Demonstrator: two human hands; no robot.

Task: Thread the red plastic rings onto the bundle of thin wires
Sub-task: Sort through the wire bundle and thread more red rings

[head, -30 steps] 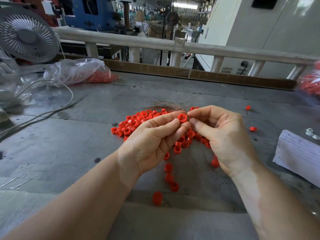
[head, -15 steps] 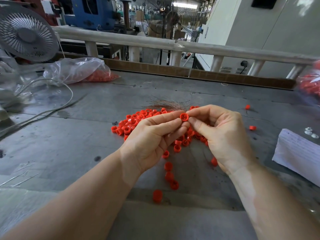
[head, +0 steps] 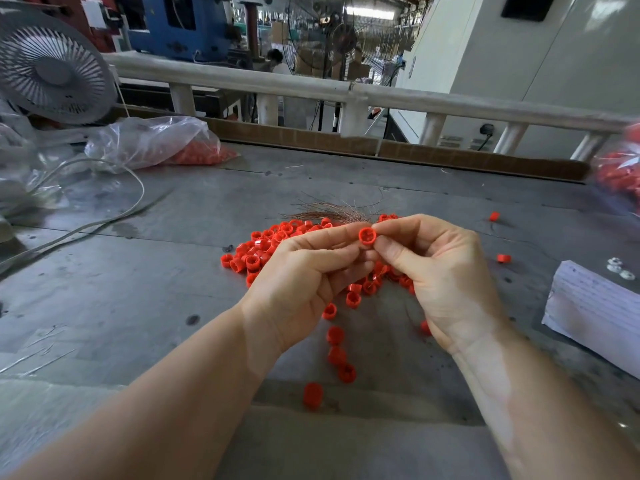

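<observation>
One red ring held at the fingertips, wire bundle fanned out just behind it

Head view: the left hand (head: pixel 304 271) pinches a single red ring (head: pixel 367 235) between thumb and forefinger, its open bore turned toward the camera, and the right hand (head: pixel 446 268) closes its thumb and forefinger tips against the ring's right side, other fingers curled. Compared with a second ago the hands sit in nearly the same place, the ring turned slightly and the fingertips drawn closer. The bundle of thin wires (head: pixel 332 211) splays out just behind the hands; whether any strand already passes through the ring, or which hand grips the bundle, cannot be told. The loose pile of rings (head: pixel 263 249) lies on the grey table (head: pixel 104 289) beneath, so I judge threading far from finished.
</observation>
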